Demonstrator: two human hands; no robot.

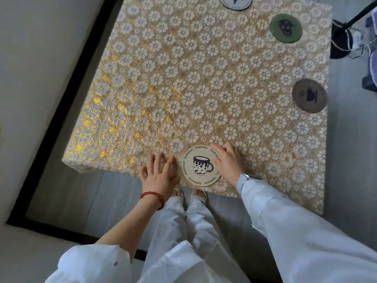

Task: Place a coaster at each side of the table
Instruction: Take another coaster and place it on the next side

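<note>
Table (204, 88): covered with gold flowered cloth.
Cream coaster (201, 165): flat at near edge.
Brown coaster (309, 95): at right edge.
Green coaster (285, 28): near far right corner.
White coaster (236, 1): at far edge.
Right hand (228, 162): spread, fingertips resting on cream coaster.
Left hand (160, 174): flat on cloth, grasping nothing.

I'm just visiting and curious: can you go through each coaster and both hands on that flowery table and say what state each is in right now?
cream mug coaster: flat at the near edge, between the hands.
brown cup coaster: flat by the right edge, untouched.
green coaster: flat near the far right corner, untouched.
white coaster: flat at the far edge, partly out of frame.
left hand: open, flat on the cloth.
right hand: open, fingertips on the cream mug coaster.
</note>
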